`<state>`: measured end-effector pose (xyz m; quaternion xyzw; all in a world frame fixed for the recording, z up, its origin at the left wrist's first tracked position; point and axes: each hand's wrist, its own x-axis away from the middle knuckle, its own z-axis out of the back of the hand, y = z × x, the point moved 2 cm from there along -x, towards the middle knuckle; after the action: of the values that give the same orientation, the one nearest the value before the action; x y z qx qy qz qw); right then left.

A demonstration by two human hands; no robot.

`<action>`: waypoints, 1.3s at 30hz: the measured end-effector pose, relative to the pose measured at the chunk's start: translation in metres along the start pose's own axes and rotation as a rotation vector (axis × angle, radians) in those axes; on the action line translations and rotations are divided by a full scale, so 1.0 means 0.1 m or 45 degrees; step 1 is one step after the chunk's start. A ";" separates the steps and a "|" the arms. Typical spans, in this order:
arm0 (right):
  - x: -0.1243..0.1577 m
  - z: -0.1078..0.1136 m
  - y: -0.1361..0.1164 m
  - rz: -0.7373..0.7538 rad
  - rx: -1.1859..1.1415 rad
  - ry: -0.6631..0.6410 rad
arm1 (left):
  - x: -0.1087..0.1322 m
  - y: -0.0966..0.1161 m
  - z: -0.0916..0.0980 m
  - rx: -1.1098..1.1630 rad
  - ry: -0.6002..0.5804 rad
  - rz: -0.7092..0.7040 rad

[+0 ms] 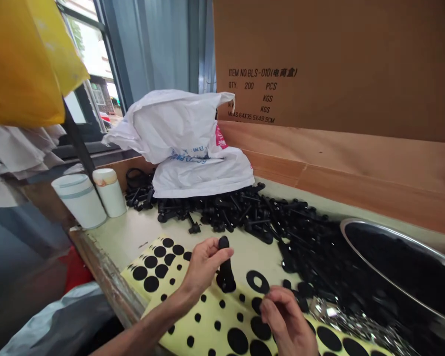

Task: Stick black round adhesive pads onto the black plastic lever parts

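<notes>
My left hand (203,267) is closed on a small black plastic part (225,267), held upright above a yellow backing sheet (211,316) covered with black round stickers. My right hand (287,321) is pinched near a black ring sticker (257,282) on that sheet; what its fingertips hold is too small to make out. A long heap of black plastic parts (252,212) lies on the table just beyond both hands.
A metal bowl (389,237) of black parts stands at the right. White plastic bags (185,143) lie behind the heap, a large cardboard box (337,64) behind them. Two white jars (92,198) stand at the left near the table's worn edge (104,277).
</notes>
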<state>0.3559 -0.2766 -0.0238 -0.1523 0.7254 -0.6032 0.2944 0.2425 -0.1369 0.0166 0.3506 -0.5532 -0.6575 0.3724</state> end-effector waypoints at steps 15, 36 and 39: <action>0.05 0.01 0.06 -0.093 0.088 -0.263 | 0.40 -0.13 -0.31 0.893 -0.326 0.580; 0.07 0.02 0.01 -0.594 -0.056 -0.201 | 0.34 -0.13 -0.34 0.862 -0.119 0.563; 0.07 0.00 0.00 -0.558 -0.006 -0.206 | 0.34 -0.14 -0.35 0.869 -0.104 0.565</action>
<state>0.3508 -0.2806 -0.0259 -0.3549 0.6504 -0.6369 0.2131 0.2559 -0.1814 -0.0042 0.2996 -0.8163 -0.3531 0.3453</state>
